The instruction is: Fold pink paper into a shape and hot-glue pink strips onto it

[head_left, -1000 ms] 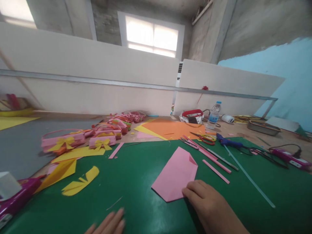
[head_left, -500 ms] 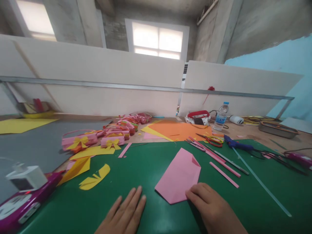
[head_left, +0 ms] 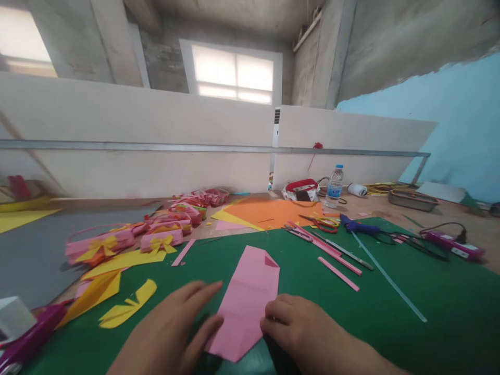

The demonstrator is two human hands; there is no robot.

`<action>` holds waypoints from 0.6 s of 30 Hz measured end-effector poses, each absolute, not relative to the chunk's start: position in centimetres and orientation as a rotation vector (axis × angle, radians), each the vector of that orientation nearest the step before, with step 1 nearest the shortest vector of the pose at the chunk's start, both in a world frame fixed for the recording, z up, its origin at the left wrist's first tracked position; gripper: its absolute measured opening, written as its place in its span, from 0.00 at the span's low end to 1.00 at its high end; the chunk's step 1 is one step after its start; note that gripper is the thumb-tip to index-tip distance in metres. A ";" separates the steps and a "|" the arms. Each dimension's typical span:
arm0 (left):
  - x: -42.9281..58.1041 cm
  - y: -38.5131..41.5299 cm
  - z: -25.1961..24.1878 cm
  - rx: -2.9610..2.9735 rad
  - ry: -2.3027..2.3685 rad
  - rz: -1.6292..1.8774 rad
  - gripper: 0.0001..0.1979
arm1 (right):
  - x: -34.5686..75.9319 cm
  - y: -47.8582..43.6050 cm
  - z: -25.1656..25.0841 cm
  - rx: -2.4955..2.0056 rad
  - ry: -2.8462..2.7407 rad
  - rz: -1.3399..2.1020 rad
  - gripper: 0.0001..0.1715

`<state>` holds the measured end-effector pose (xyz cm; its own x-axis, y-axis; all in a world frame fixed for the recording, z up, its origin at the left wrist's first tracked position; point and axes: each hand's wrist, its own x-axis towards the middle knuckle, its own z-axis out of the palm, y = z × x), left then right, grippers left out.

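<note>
A folded pink paper sheet lies on the green cutting mat in front of me, with one far corner turned down. My left hand rests on the mat at the sheet's left edge, fingers stretched out and touching the paper. My right hand sits at the sheet's near right edge, its fingers curled down and pressing on the paper.
Pink paper baskets with yellow bows and yellow scraps lie at left. Orange paper, pink strips, scissors, a blue glue gun and a water bottle sit beyond. A purple glue gun lies right, another at near left.
My left hand has come forward from the near edge to the pink sheet's left side. The sheet now lies turned, more lengthwise, and closer to me.
</note>
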<state>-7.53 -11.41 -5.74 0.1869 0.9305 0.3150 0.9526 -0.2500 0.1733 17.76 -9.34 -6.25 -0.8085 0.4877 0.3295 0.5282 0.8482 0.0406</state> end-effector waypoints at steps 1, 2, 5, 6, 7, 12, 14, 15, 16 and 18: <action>-6.2 -9.9 -4.3 -2.400 -1.942 -0.497 0.20 | 17.9 -8.8 -5.1 -0.785 -2.768 -0.153 0.07; -5.1 -8.3 -3.1 -2.425 -1.996 -0.455 0.21 | 18.0 -8.1 -3.7 -0.862 -2.784 -0.133 0.09; -3.1 -4.2 -1.9 -2.470 -2.121 -0.411 0.16 | 17.3 -4.8 -0.2 -1.343 -2.667 -0.141 0.11; -2.9 -3.5 -2.1 -2.478 -2.139 -0.429 0.15 | 16.8 -3.6 0.4 -1.512 -2.597 -0.070 0.09; -2.8 -3.0 -2.5 -2.499 -2.155 -0.451 0.15 | 16.3 -2.4 0.7 -1.550 -2.582 -0.031 0.07; -3.6 -2.7 -4.8 -2.546 -2.193 -0.723 0.17 | 14.6 1.6 -1.7 -1.526 -2.462 0.228 0.03; -4.0 -2.5 -5.0 -2.532 -2.205 -0.864 0.17 | 14.7 2.4 -2.7 -1.491 -2.330 0.326 0.05; -4.2 -2.3 -4.9 -2.516 -2.212 -0.937 0.17 | 14.8 2.8 -3.0 -1.466 -2.260 0.385 0.05; -4.3 -2.1 -4.7 -2.498 -2.220 -1.012 0.16 | 15.0 3.1 -3.2 -1.441 -2.192 0.456 0.04; -4.6 -1.9 -4.3 -2.481 -2.233 -1.145 0.14 | 15.4 3.8 -3.1 -1.374 -2.071 0.637 0.02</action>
